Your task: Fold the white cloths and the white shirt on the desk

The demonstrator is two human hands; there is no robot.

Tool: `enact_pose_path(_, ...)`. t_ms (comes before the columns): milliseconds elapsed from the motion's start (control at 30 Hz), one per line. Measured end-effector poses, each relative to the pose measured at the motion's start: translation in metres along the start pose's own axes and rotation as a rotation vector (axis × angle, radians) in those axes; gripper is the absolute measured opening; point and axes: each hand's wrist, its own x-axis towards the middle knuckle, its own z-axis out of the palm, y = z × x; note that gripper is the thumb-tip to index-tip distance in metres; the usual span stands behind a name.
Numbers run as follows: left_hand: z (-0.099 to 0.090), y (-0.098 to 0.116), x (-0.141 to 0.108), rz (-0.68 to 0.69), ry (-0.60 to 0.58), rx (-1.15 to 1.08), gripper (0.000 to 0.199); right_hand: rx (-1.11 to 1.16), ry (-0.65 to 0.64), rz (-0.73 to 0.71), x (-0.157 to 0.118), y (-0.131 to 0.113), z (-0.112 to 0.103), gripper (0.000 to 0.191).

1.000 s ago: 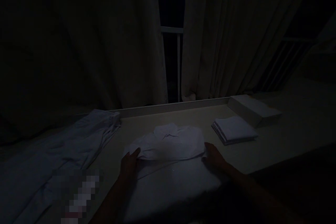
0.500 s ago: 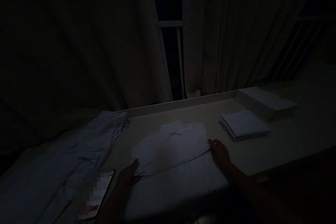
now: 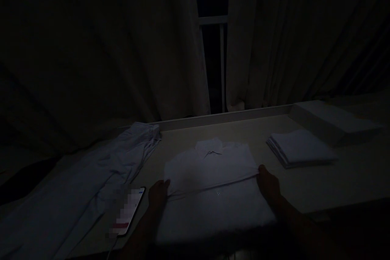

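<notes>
A white collared shirt [image 3: 213,207] lies on the table in front of me, its collar toward the far side and its lower part reaching the near edge. A crease or fold runs across its middle. My left hand [image 3: 159,193] pinches the shirt's left side at this fold. On the opposite side my right hand [image 3: 268,180] is closed on the fabric, thumb on top. The cloth between the two hands looks drawn fairly taut. Dim light hides the finer detail of the fingers.
Left of the shirt, a phone [image 3: 129,211] with a lit screen and a cable lies beside long pale garments [image 3: 91,183]. A folded cloth stack [image 3: 301,146] sits to the right, near a pale box-like block [image 3: 335,120]. Curtains [image 3: 152,48] hang behind the table's raised back edge [image 3: 225,120].
My view has turned slightly left, so things appear farther right. The shirt's upper part now lies flatter, with collar and shoulders squarer. Both hands still grip its sides.
</notes>
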Motion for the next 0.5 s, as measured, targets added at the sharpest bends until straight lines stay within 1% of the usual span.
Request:
enact_pose_path(67,0.0018,-0.0006,0.0011,-0.004,0.006,-0.026,0.036,-0.027,0.033,-0.017,-0.0006,-0.0007,-0.0002,0.023)
enact_pose_path(167,0.0040,-0.0024,0.0025,-0.019,-0.003,-0.066,0.037,-0.080,0.125,-0.107,-0.0011,-0.0007,0.0007,0.023)
enact_pose_path(200,0.0045,-0.0031,0.0029,-0.022,-0.006,-0.077,0.037,-0.088,0.137,-0.121,-0.0012,-0.0003,0.0014,0.023)
enact_pose_path(267,0.0050,-0.0041,0.0035,-0.021,-0.008,-0.094,0.037,-0.081,0.116,-0.092,-0.0009,0.0004,0.0032,0.024)
enact_pose_path(367,0.0049,-0.0031,0.0038,-0.020,-0.003,-0.110,0.039,-0.060,0.057,-0.001,0.0007,0.0004,0.0053,0.024)
enact_pose_path(500,0.0040,0.0001,0.0019,-0.028,0.002,-0.106,0.039,-0.065,0.058,0.004,0.0018,-0.0012,0.0045,0.018)
